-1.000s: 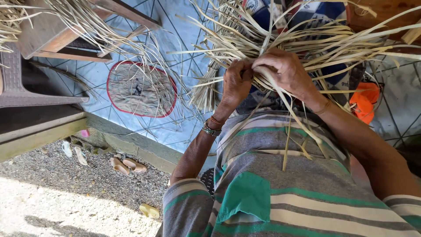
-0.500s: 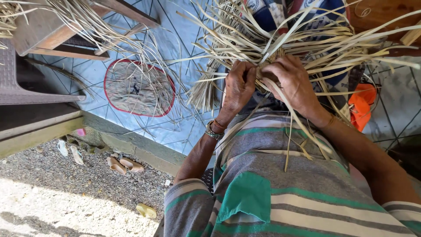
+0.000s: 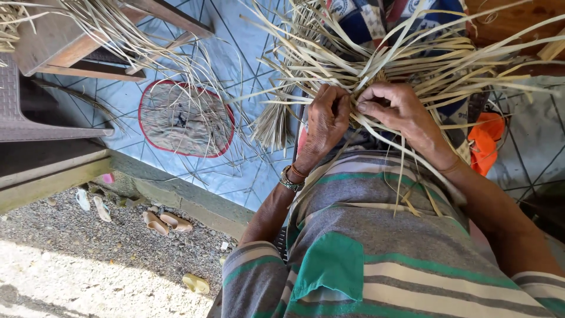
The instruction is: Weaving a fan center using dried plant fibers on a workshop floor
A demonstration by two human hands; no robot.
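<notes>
A loose fan of pale dried leaf strips (image 3: 412, 56) spreads out over my lap, meeting in a woven knot between my hands. My left hand (image 3: 325, 121), with a bracelet and watch at the wrist, grips the strips at the knot's left side. My right hand (image 3: 400, 112) pinches strips at the knot's right side, fingers curled around them. Several strips hang down over my striped grey, green and cream shirt (image 3: 376, 247). A shorter bundle of strips (image 3: 273, 123) droops to the left of my left hand.
A red-rimmed oval mat (image 3: 185, 121) lies on the blue tiled floor (image 3: 247, 53). A wooden bench (image 3: 70, 41) holds more strips at top left. An orange object (image 3: 484, 141) sits at right. Sandals (image 3: 165, 221) lie on gravel below the step.
Both hands have shifted slightly lower and right on the knot. My right hand has turned, its fingers now curled toward my left hand around the strips.
</notes>
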